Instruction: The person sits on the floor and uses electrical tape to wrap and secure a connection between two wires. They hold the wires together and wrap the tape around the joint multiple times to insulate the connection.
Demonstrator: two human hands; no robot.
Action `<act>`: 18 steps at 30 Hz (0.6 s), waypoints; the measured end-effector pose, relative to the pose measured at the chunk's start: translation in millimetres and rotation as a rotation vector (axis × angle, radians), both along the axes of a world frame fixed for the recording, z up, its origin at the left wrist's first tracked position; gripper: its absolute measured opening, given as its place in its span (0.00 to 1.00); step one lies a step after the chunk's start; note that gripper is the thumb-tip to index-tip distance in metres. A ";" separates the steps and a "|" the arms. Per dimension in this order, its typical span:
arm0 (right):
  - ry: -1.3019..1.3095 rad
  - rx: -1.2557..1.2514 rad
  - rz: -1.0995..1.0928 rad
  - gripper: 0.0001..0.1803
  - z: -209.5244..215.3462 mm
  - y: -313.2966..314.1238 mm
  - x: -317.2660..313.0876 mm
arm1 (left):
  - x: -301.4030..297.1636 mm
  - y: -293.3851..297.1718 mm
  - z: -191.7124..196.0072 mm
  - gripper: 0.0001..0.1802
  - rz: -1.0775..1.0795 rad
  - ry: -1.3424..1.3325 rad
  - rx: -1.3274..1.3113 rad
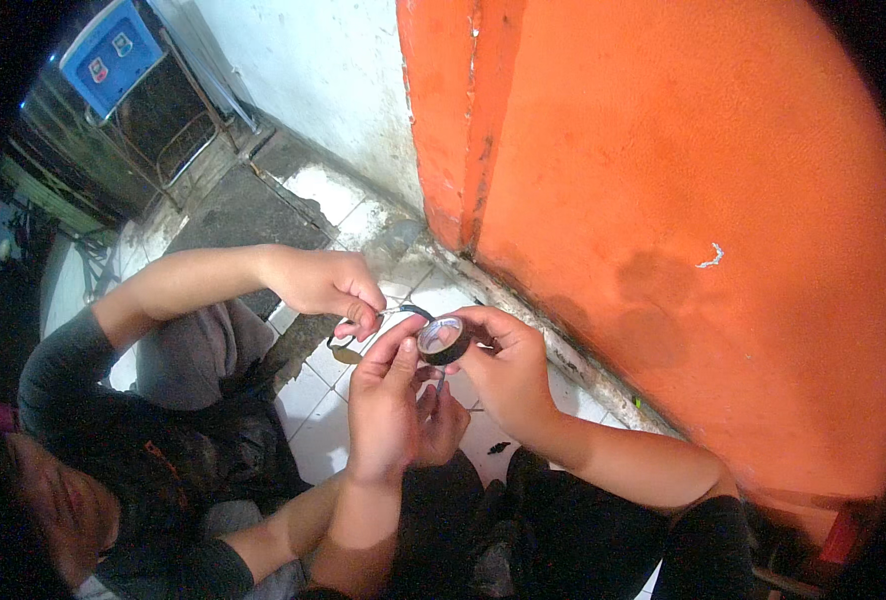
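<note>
A roll of black tape [445, 341] with a pale core sits in my right hand [508, 365], whose fingers are closed round its edge. Against the roll's left side, my left hand [385, 405] has thumb and forefinger pressed together; what they pinch is hidden. A short dark curved strip [417, 312] runs from beside the roll toward a co-worker's upper hand [338, 290], which pinches a thin shiny piece. Below the roll, the co-worker's other hand [445, 428] grips a thin grey stem [441, 381], partly behind my left hand. A small yellowish disc [346, 355] shows under the upper hand.
The co-worker sits close on my left, arms reaching across. An orange wall [683, 200] rises at the right, with a low ledge [533, 320] along its foot. White floor tiles [313, 410] lie below, with a dark scrap [499, 447]. A blue panel [113, 55] on a metal frame stands far left.
</note>
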State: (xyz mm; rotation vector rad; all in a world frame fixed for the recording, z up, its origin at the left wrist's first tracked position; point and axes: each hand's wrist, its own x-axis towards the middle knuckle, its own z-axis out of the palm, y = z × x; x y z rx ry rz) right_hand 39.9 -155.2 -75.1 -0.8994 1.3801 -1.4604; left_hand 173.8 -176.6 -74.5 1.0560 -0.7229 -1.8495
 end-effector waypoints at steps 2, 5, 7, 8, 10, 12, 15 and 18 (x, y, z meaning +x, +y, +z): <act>-0.137 0.056 0.050 0.10 -3.3 -2.7 -7.0 | -0.5 -10.6 -5.4 0.15 -0.067 -0.042 -0.128; -0.379 0.143 0.121 0.10 -7.0 -5.6 -16.2 | -1.8 -20.5 -10.9 0.09 -0.058 0.009 -0.239; -0.597 0.194 0.173 0.11 -7.9 -8.2 -19.3 | -2.4 -22.6 -11.8 0.06 -0.057 -0.011 -0.306; -0.603 0.212 0.185 0.11 -8.3 -9.3 -19.4 | -4.1 -22.6 -12.1 0.05 -0.040 -0.018 -0.318; -0.637 0.218 0.215 0.10 -9.0 -11.9 -18.0 | -7.5 -22.0 -12.0 0.04 -0.009 -0.036 -0.334; -0.634 0.227 0.173 0.10 -10.2 -13.3 -15.9 | -10.4 -20.7 -12.1 0.03 0.016 -0.038 -0.338; -0.483 0.226 0.082 0.16 -13.1 -15.4 -13.3 | -12.0 -22.0 -14.4 0.03 0.021 -0.041 -0.417; -0.291 0.187 0.068 0.22 -13.5 -19.4 -13.0 | -10.4 -21.9 -18.2 0.04 0.001 -0.003 -0.392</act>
